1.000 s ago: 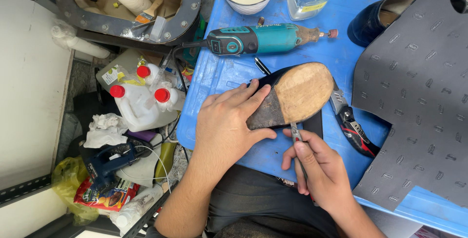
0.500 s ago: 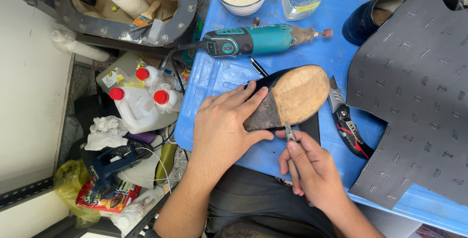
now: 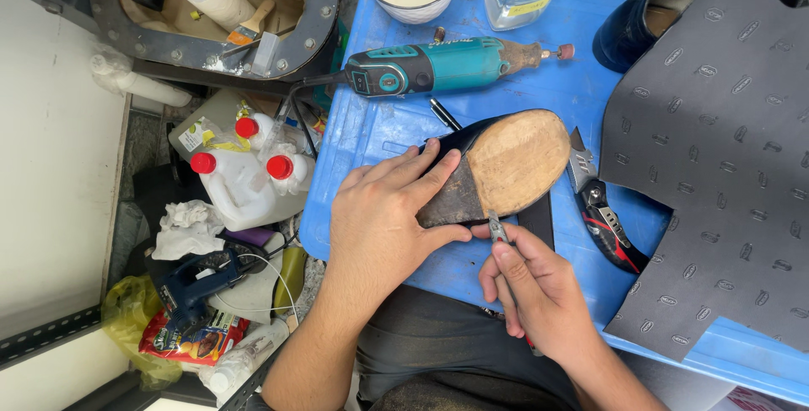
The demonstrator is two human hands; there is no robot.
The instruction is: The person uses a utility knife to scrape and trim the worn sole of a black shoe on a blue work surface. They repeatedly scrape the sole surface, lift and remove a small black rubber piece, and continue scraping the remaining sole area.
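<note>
desk (image 3: 379, 137): blue, shoe lying on it near the front edge.
shoe (image 3: 514, 162): sole up, long axis running from lower left to upper right.
left hand (image 3: 383, 226): nearer, pressed flat over the heel end, pinning it.
right hand (image 3: 539, 293): just below the sole edge, grip clenched on a thin blade tool (image 3: 497, 227), tip touching the rim.

The left hand (image 3: 379, 226) lay palm down, its forearm rising from the lower left, wrist nearly straight. Its fingers (image 3: 413, 177) were spread and stretched toward the upper right, the thumb angled out beneath them and pressing down. The right hand (image 3: 539, 293) sat just beside it, lower and to the right, curled in a tight pinch, forefinger and thumb extended up-left, remaining fingers folded.
</note>
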